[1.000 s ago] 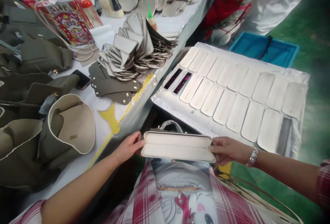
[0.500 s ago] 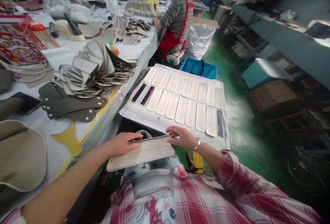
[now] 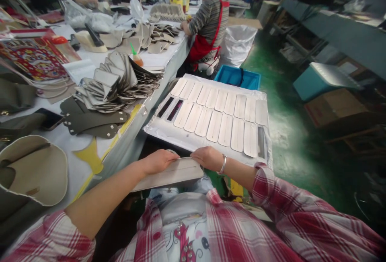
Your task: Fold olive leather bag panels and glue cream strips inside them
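A long cream panel (image 3: 173, 173) with rounded corners and a thin line along its middle lies tilted over my lap. My left hand (image 3: 159, 160) is closed on its far edge, fingers pinched near the middle. Close beside it, my right hand (image 3: 208, 158) pinches the same edge towards the right end. The panel's left end is partly hidden behind my left forearm. Just beyond my hands, similar cream strips (image 3: 215, 127) lie in two rows on a white-covered board (image 3: 187, 134).
To the left, a long table (image 3: 164, 79) carries stacked grey-beige panels (image 3: 111, 81), dark olive pieces (image 3: 90, 119) and a bottle with a green nozzle (image 3: 136, 58). A seated person (image 3: 208, 33) in a red apron works farther along. A blue crate (image 3: 238, 78) stands behind the board.
My left hand has slid right along the panel's far edge and closed in a pinch. My right hand's fingers, spread before, are now pressed on the edge. The hands are closer together.
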Tool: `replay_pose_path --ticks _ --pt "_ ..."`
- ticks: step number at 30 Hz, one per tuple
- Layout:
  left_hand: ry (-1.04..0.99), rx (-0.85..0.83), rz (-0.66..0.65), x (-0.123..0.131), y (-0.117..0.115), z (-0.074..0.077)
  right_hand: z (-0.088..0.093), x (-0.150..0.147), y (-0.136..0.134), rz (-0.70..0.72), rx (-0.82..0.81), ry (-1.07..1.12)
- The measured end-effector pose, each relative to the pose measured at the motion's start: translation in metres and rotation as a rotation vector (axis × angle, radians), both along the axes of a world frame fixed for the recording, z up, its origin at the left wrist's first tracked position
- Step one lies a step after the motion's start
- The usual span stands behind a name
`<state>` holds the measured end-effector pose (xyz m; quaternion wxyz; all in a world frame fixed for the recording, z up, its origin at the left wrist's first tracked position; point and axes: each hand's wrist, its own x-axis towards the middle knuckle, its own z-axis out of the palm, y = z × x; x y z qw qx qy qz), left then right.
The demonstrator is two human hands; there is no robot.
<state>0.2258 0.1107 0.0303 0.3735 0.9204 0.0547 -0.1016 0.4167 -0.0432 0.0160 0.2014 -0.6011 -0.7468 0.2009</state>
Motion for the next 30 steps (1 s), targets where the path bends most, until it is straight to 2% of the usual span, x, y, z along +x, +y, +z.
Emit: replay_pose_path --ticks 4,7,9,12,15,17,20,22,26,30 --pt "0.047 0.089 -0.069 -0.001 -0.002 0.002 0.004 -0.003 -0.007 0.078 -0.008 -0.087" --pt "0.079 0.189 -0.139 -0.001 -0.005 0.003 0.008 0.001 -0.005 0.036 -0.055 0.002" --pt "0.075 0.25 -0.191 0.0 -0.006 0.002 0.008 0.007 0.003 -0.077 -0.167 0.131" --pt "0.052 0.302 -0.254 -0.002 -0.004 -0.001 0.002 0.019 0.027 -0.204 -0.458 0.334" --pt "0.039 0.301 -0.274 -0.002 0.001 -0.006 -0.011 0.027 0.052 -0.088 -0.704 0.491" --pt "0.032 0.282 -0.27 -0.001 0.004 -0.008 -0.021 0.029 0.063 0.002 -0.808 0.587" --pt "0.011 0.235 -0.262 0.0 0.007 -0.01 -0.031 0.029 0.07 0.063 -0.917 0.763" --pt "0.01 0.196 -0.251 -0.004 0.011 -0.009 -0.033 0.028 0.069 0.084 -0.961 0.829" --pt "0.074 0.152 -0.21 -0.027 0.027 -0.002 -0.027 0.02 0.07 0.142 -0.981 0.763" --pt "0.167 0.15 -0.187 -0.053 0.042 0.005 -0.02 0.003 0.082 0.296 -0.93 0.668"
